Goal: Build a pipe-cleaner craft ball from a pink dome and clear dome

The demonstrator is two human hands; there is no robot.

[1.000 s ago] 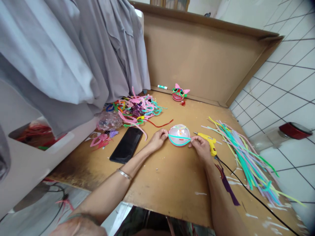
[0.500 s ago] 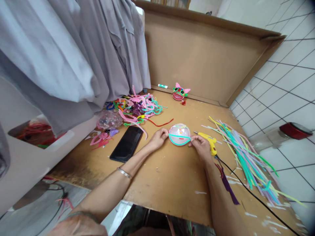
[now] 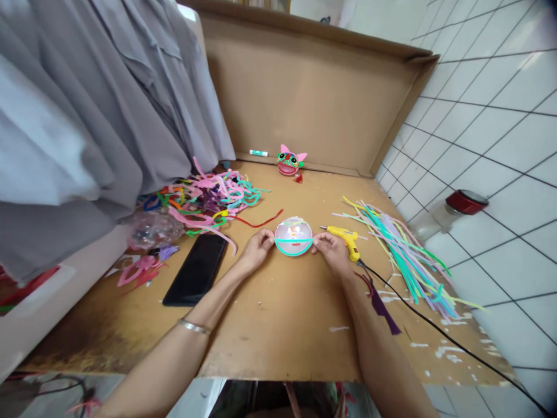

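A round clear plastic shell point(image 3: 287, 228) with a pinkish rim lies on the table between my hands. A turquoise pipe cleaner point(image 3: 293, 240) crosses it in a straight line and also curves along its lower rim. At the shell's left edge, my left hand point(image 3: 257, 249) is closed, thumb and fingertips pinching the pipe cleaner's end. My right hand point(image 3: 331, 251) pinches the opposite end at the right edge. Just beyond the right hand lies a yellow hot glue gun point(image 3: 346, 237). Small red and orange bits show on or through the shell.
Loose pipe cleaners point(image 3: 217, 194) heap at the left, near a black phone point(image 3: 195, 270). A bundle of pastel pipe cleaners point(image 3: 402, 252) lies right. A finished animal-face ornament point(image 3: 289, 161) and a glue stick point(image 3: 259, 153) stand behind. The glue gun's black cord point(image 3: 435, 328) runs front right.
The view has swung right, so everything sits further left. The turquoise strand across the shell, slightly slanted before, is now level. Both hands keep their pinch at its ends.
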